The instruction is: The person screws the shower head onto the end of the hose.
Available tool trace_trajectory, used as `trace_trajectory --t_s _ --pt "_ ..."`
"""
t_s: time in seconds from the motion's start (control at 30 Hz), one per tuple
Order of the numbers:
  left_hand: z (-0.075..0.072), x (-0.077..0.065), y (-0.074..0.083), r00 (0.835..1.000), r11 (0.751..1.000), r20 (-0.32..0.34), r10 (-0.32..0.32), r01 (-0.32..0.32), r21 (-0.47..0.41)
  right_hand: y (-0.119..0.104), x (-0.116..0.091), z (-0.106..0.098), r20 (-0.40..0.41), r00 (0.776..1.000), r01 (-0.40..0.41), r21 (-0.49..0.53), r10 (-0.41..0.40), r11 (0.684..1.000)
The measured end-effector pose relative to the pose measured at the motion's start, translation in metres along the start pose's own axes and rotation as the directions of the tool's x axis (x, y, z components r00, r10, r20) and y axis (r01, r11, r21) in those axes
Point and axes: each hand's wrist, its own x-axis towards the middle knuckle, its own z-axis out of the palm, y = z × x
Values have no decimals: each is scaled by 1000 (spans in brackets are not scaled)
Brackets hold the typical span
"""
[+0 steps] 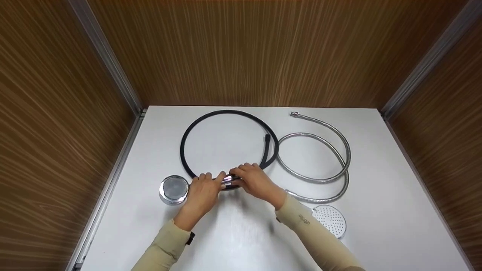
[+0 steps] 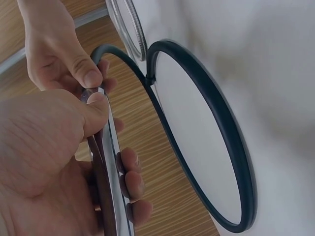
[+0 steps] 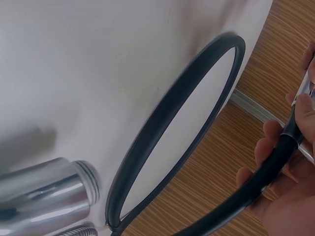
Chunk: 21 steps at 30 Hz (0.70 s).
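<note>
Black hose (image 1: 228,111), metal hose (image 1: 320,181), sleeve (image 1: 315,230) — partly covering showerhead (image 1: 332,221)

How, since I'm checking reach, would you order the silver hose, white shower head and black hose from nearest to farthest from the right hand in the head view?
1. Black hose: gripped in the right hand.
2. Silver hose: just right of the hand.
3. White shower head: farther right, by the sleeve.

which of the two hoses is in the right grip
The black hose: the right grip holds it near one end. The silver hose differs in colour and lies unheld on the white table.
</note>
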Motion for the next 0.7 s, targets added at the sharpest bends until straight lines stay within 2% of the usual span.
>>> trace_trajectory --t_s 0.23,0.4,0.7 --pt "-1 0 -1 1000 1000 4 -2 1 19 -1 1 -1 35 999 10 -30 -9 999" --pt "-2 1 -2 1000 1000 13 -4 3 15 -2 0 0 25 1000 15 -45 -14 999" --pt "-1 0 -2 1000 999 -1 1 -1 36 -2 -1 2 1 1000 -17 20 17 1000"
